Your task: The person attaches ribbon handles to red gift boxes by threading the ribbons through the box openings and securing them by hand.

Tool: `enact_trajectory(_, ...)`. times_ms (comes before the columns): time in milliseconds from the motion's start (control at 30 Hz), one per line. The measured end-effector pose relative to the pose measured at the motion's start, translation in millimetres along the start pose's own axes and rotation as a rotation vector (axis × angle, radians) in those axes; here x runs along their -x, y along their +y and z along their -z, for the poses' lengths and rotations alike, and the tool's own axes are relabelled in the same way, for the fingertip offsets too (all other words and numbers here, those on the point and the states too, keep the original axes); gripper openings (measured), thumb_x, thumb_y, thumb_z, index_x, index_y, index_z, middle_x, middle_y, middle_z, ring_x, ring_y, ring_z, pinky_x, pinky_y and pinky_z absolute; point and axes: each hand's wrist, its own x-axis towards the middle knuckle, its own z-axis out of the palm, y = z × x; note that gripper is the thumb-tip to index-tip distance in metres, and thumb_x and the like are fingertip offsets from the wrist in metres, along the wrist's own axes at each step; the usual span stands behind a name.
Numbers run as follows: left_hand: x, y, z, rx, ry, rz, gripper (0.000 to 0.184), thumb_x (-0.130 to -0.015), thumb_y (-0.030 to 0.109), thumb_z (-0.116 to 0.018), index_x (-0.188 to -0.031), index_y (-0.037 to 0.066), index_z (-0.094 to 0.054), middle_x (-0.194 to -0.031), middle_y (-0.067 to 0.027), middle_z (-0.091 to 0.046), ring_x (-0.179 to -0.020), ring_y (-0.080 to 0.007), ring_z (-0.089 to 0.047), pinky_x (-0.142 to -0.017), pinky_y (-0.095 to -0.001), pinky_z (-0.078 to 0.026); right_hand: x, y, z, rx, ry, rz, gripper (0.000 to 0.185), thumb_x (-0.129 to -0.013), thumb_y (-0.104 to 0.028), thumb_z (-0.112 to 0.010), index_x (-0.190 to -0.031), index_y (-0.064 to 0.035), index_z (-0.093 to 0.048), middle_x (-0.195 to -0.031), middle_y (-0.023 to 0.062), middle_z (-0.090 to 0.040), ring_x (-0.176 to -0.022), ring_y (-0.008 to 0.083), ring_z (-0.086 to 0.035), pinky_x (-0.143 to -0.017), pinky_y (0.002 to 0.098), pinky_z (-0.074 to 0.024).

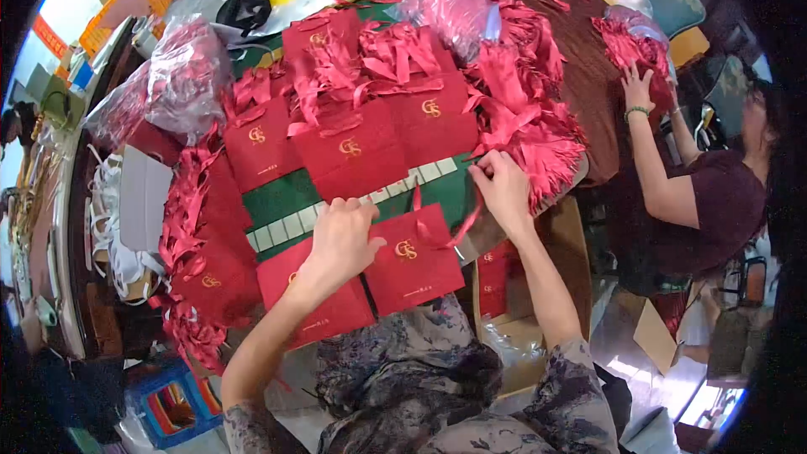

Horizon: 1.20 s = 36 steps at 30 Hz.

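Note:
Two red paper bags with gold lettering lie side by side at the near table edge, a left bag (336, 319) and a right bag (420, 273). My left hand (343, 240) is over them near their upper edges, its fingers curled; what they hold, if anything, is hidden. At the right, my right hand (500, 189) has thumb and finger pinched by the red ribbons, beside the pile (538, 130). A loose ribbon (473, 219) runs from the right bag up toward this hand. Beyond the bags a row of white pieces (294, 223) crosses the green mat (277, 195).
More red bags (349, 151) stand beyond the row, ribbons heaped on them. Plastic-wrapped bundles (189, 76) lie at the back left. On the right, a person (672, 176) handles red ribbons. An open cardboard box (513, 328) is below the table's right edge.

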Motion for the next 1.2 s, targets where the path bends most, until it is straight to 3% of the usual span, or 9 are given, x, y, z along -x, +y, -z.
enact_trajectory(33,1,-3,0,-0.007,-0.004,0.013,0.033,-0.071,0.016,-0.082,-0.097,0.003,-0.065,-0.089,-0.0133,-0.066,-0.086,-0.0344,-0.061,-0.08,-0.0446,-0.048,-1,-3,1,-0.003,-0.055,-0.054,0.021,-0.083,-0.02,-0.074,-0.085,-0.0031,-0.061,-0.082,0.0127,-0.064,-0.077,0.0322,-0.065,-0.067,0.0443,-0.0494)
enact_trajectory(167,0,-7,-10,0.046,-0.067,0.051,0.032,-0.07,0.018,-0.083,-0.094,0.005,-0.066,-0.088,-0.0128,-0.065,-0.091,-0.0333,-0.063,-0.078,-0.0449,-0.05,3,-12,8,-0.132,-0.044,-0.012,0.015,-0.086,-0.012,-0.071,-0.087,-0.0014,-0.061,-0.082,0.0116,-0.065,-0.077,0.0281,-0.066,-0.07,0.0391,-0.0514)
enact_trajectory(333,-1,0,-14,0.148,0.024,0.048,0.03,-0.07,0.012,-0.082,-0.094,0.005,-0.066,-0.092,-0.013,-0.061,-0.094,-0.034,-0.062,-0.08,-0.0447,-0.05,30,-60,49,-0.485,-0.172,-0.112,0.01,-0.091,-0.007,-0.068,-0.098,-0.0003,-0.067,-0.088,0.0091,-0.068,-0.085,0.0159,-0.067,-0.074,0.0288,-0.0513)
enact_trajectory(367,-3,3,-15,0.177,0.06,0.035,0.029,-0.07,0.009,-0.08,-0.094,0.005,-0.066,-0.094,-0.0131,-0.06,-0.094,-0.0342,-0.061,-0.081,-0.0444,-0.05,39,-69,49,-0.54,-0.143,-0.02,0.011,-0.093,-0.004,-0.064,-0.102,0.0022,-0.067,-0.086,0.0026,-0.066,-0.078,0.0095,-0.061,-0.069,0.0253,-0.0491)
enact_trajectory(467,-8,12,-16,0.198,0.123,-0.015,0.027,-0.069,0.004,-0.077,-0.094,0.005,-0.065,-0.096,-0.0127,-0.06,-0.093,-0.0342,-0.059,-0.081,-0.0437,-0.05,58,-93,44,-0.5,-0.273,0.066,0.01,-0.09,-0.003,-0.067,-0.1,-0.0011,-0.068,-0.09,0.0073,-0.068,-0.08,0.0151,-0.065,-0.07,0.0279,-0.0506)
enact_trajectory(567,-10,15,-18,0.176,0.145,-0.063,0.027,-0.069,0.002,-0.075,-0.093,0.005,-0.064,-0.094,-0.0123,-0.06,-0.091,-0.0337,-0.058,-0.081,-0.0433,-0.049,71,-98,20,-0.385,-0.204,0.148,0.013,-0.084,-0.001,-0.07,-0.096,-0.0032,-0.068,-0.09,0.0125,-0.066,-0.082,0.0299,-0.065,-0.072,0.0364,-0.051)
enact_trajectory(667,-10,15,-17,0.166,0.114,-0.059,0.023,-0.071,0.002,-0.073,-0.091,0.005,-0.064,-0.09,-0.0123,-0.063,-0.09,-0.0337,-0.058,-0.08,-0.0437,-0.05,75,-99,10,-0.313,-0.166,0.123,0.016,-0.08,0.001,-0.072,-0.095,-0.0032,-0.067,-0.09,0.0125,-0.067,-0.085,0.0321,-0.065,-0.074,0.0392,-0.051)
enact_trajectory(900,-13,5,-21,0.236,-0.02,-0.039,0.005,-0.084,0.005,-0.062,-0.088,0.002,-0.064,-0.08,-0.0158,-0.068,-0.084,-0.0365,-0.064,-0.075,-0.0468,-0.052,75,-95,5,-0.286,-0.185,0.182,0.02,-0.075,0.002,-0.073,-0.093,-0.0034,-0.066,-0.087,0.0119,-0.066,-0.085,0.0321,-0.064,-0.074,0.0395,-0.0508)
enact_trajectory(1200,-21,3,-7,0.548,-0.101,0.012,0.013,-0.085,0.003,-0.057,-0.093,-0.002,-0.066,-0.081,-0.0209,-0.068,-0.081,-0.0384,-0.068,-0.072,-0.0445,-0.052,80,-106,11,-0.28,-0.197,0.252,0.016,-0.077,-0.002,-0.075,-0.091,-0.0045,-0.067,-0.086,0.0089,-0.067,-0.081,0.0279,-0.064,-0.074,0.0364,-0.0488)
